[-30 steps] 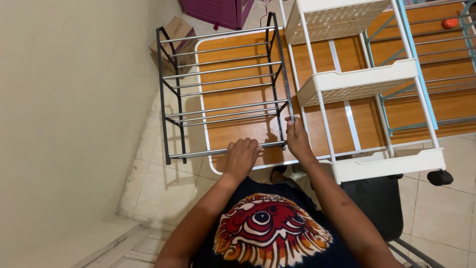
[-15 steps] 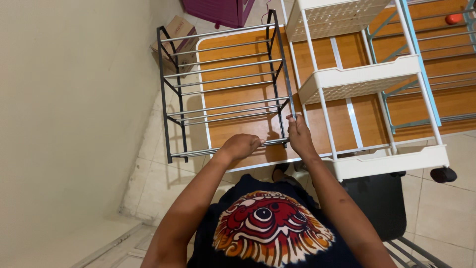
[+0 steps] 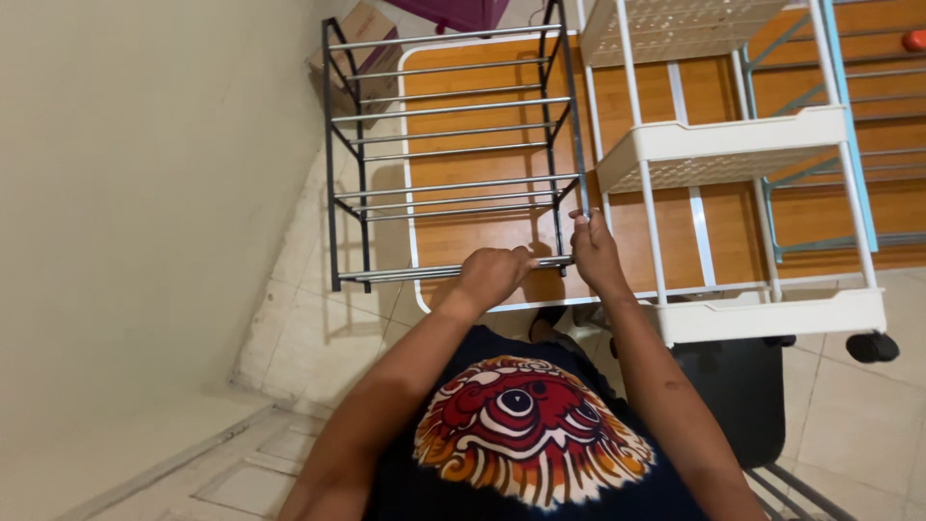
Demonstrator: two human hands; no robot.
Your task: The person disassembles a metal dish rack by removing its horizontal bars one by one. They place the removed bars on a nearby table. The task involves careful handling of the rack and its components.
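A dark metal shoe rack (image 3: 453,154) with several tiers of thin silver bars stands on a wooden table top (image 3: 482,227). My left hand (image 3: 494,273) is closed over the rack's nearest bottom bar. My right hand (image 3: 593,253) grips the rack's near right corner post, where that bar meets it. Both forearms reach out from my dark printed shirt (image 3: 531,434).
A white plastic trolley (image 3: 733,150) with perforated shelves and black wheels stands right of the rack. A light blue metal rack (image 3: 849,116) lies farther right. A cardboard box (image 3: 362,39) and a purple bin (image 3: 458,12) sit at the back. A cream wall (image 3: 145,193) runs along the left.
My left hand has gone from resting flat near the rack's bottom bar to curling shut around it. My right hand stays at the corner post.
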